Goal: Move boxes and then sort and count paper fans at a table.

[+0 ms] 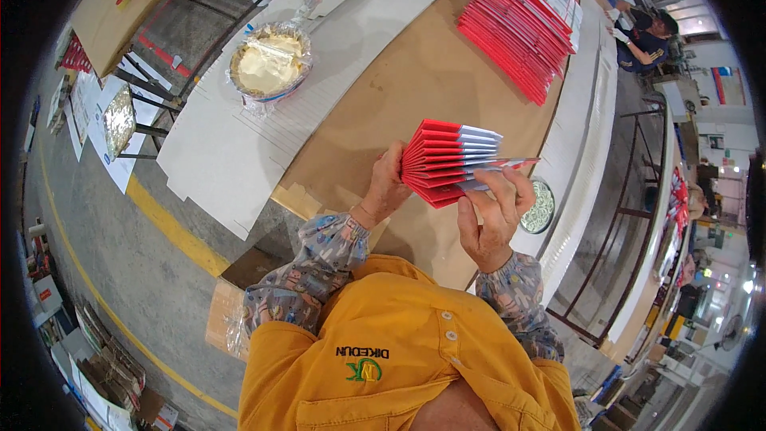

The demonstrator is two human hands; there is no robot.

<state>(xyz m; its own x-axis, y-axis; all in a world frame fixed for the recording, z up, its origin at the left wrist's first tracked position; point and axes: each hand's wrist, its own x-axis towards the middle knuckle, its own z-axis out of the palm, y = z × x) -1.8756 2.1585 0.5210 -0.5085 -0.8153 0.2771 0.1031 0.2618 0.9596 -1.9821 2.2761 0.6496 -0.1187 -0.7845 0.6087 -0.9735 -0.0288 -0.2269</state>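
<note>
Between my two hands, above the brown board, is a red and white pleated paper piece (pixel 431 164), its folds fanned out toward the right. My left hand (pixel 387 182) is closed on its folded red edge. My right hand (pixel 496 215) pinches the nearest fold at the right, thumb below and fingers above. Farther back lies a fanned stack of red and white printed paper pieces (pixel 523 28). Just past my right hand, a round dish with a green and white pattern (pixel 538 207) sits at the board's right side.
A plastic-lined bowl of cream-coloured paste (pixel 270 64) stands on white sheeting (pixel 231 152) at the left, a brush (pixel 307 6) beyond it. Brown board (pixel 415 80) covers the table's middle. A wooden table (pixel 132 0) is at far left. A person (pixel 642 41) works at far right.
</note>
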